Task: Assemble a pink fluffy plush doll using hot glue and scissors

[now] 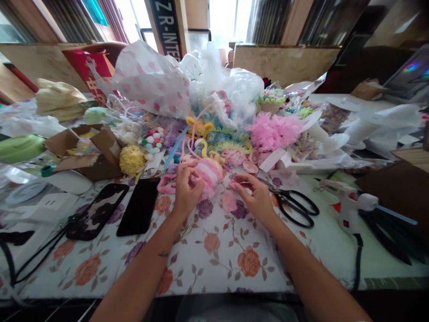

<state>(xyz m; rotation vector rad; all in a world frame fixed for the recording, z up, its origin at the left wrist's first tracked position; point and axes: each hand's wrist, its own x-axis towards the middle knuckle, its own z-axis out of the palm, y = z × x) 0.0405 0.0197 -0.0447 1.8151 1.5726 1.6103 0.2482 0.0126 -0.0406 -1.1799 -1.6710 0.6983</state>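
While a fluffy pink-and-white striped piece [208,174] is gripped along its left side by the left hand [188,185], a small pink scrap [232,184] is pinched between the thumb and fingertips of the right hand [256,197]. The striped piece is placed mid-table, just in front of the heaped craft materials [231,142]; whether it is lifted off the table [231,250] cannot be told. Its rounded, banded body is judged to be already formed, whereas the scrap is not yet joined to it, a gap being left between them. Another pale pink scrap [229,201] is left loose nearby. The scissors [296,208] and glue gun [346,201] are set down, unheld, toward the right.
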